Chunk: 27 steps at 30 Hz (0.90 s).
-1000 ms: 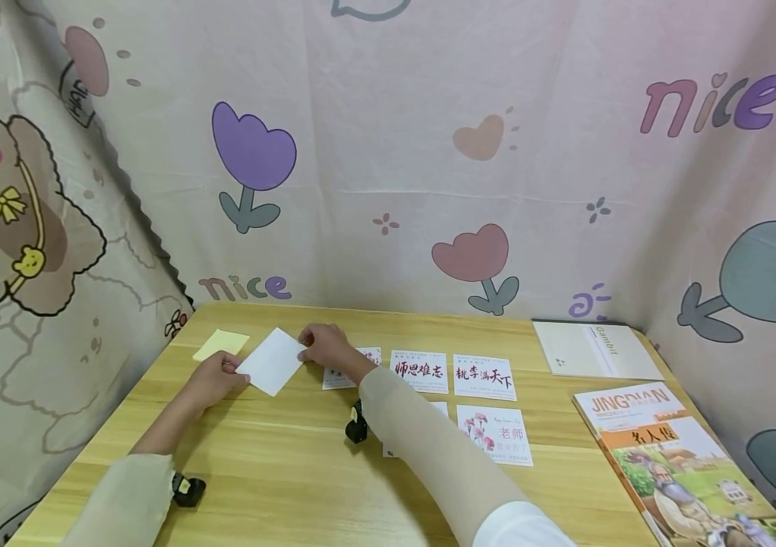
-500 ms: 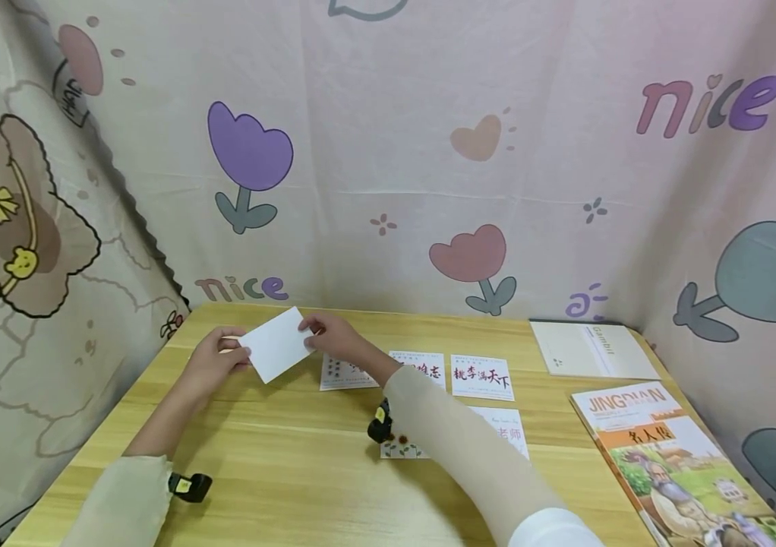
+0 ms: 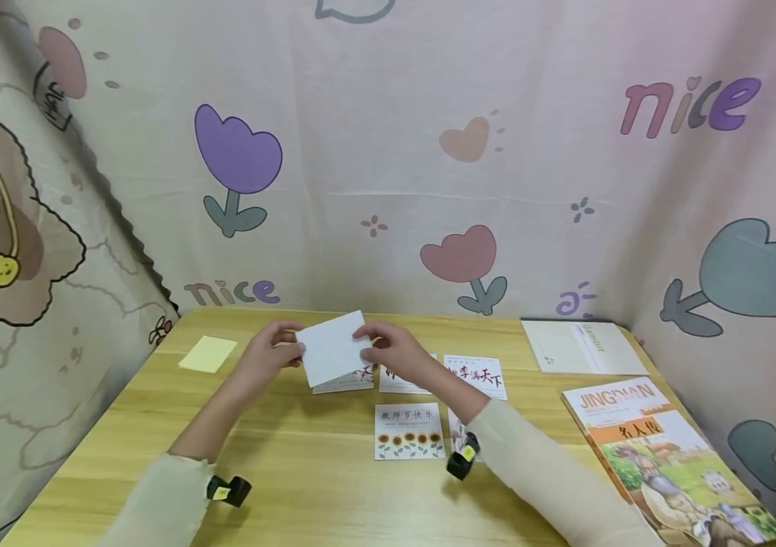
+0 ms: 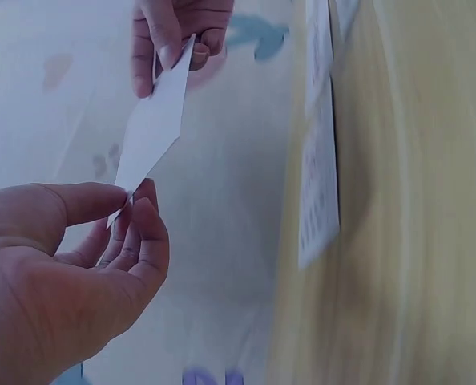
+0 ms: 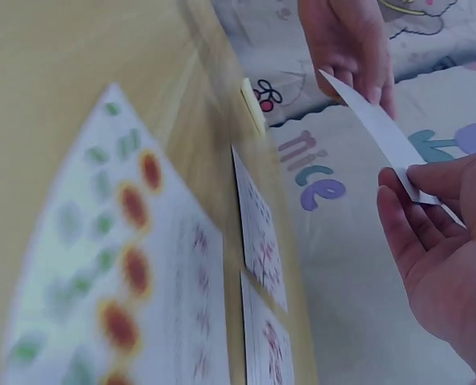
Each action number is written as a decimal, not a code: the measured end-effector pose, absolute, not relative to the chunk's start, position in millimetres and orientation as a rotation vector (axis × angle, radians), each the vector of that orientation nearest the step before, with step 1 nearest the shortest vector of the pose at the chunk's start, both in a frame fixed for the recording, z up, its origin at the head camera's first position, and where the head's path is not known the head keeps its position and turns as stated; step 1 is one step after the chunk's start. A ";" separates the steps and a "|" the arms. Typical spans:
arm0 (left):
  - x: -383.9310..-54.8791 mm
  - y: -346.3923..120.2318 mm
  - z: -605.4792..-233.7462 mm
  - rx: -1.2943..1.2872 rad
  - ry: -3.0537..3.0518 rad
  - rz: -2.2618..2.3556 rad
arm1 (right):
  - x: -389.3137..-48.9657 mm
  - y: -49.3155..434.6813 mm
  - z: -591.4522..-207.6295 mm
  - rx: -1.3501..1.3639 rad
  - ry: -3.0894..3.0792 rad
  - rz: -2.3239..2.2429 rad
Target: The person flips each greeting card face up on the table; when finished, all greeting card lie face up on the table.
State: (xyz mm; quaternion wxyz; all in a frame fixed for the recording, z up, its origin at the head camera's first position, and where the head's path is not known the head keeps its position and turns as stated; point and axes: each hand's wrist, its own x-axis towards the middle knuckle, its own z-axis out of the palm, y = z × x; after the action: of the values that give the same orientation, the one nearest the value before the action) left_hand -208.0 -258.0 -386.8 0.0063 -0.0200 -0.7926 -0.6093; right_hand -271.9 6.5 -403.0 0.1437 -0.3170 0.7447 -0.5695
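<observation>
Both hands hold one white card (image 3: 330, 351) above the table, its blank face toward the head camera. My left hand (image 3: 266, 357) pinches its left edge between thumb and fingers, as the left wrist view shows with the thumb (image 4: 94, 199) on the card. On the opposite edge, my right hand (image 3: 398, 353) pinches it the same way. Under and behind the hands lie printed square cards, among them a sunflower card (image 3: 409, 448) and a card with red writing (image 3: 480, 374). The right forearm covers part of a lower card.
A yellow sticky-note pad (image 3: 208, 355) lies at the back left of the wooden table (image 3: 306, 501). At the right are a pale notebook (image 3: 566, 349) and an illustrated magazine (image 3: 675, 471). A patterned curtain (image 3: 333, 258) hangs right behind the table.
Both hands have carried the white card to the right, from beside the yellow pad to over the upper-left printed card. It has turned on the way, and the sunflower card is uncovered.
</observation>
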 end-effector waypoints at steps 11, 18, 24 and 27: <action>-217.7 -177.2 -372.7 -0.245 -2.416 -2.056 | -237.0 88.7 -398.9 -0.726 2.211 -1.720; -216.2 -154.8 -373.6 -0.377 -2.406 -2.058 | -223.4 114.8 -394.2 -0.659 2.228 -1.792; -215.1 -147.4 -377.5 -0.388 -2.412 -2.078 | -218.4 124.9 -396.9 -0.639 2.243 -1.779; -215.4 -147.4 -378.7 -0.355 -2.415 -2.095 | -217.6 129.4 -395.3 -0.694 2.263 -1.750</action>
State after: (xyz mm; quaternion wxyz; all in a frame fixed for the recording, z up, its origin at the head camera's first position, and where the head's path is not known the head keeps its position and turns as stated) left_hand -215.4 -147.4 -378.7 -0.0374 -0.1104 -0.7502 -0.6509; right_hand -217.6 129.4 -395.3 0.0988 -0.2347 0.7650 -0.5916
